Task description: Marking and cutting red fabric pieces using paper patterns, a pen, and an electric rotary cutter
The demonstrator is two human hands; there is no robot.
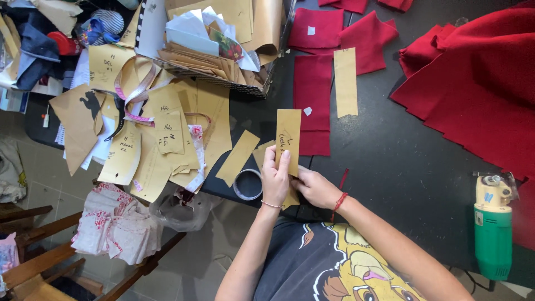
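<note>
Two hands are seen low over the dark desk (pixel 390 161). A long brown paper pattern strip (pixel 288 134) is gripped by the left hand (pixel 275 178), with the thumb pressed on its front. The strip's lower end is pinched by the right hand (pixel 316 188). The strip is held just above the desk edge, beside a roll of tape (pixel 247 184). Red cloth pieces (pixel 312 100) are laid just behind it. A green cutting machine (pixel 493 226) is set well apart on the right.
</note>
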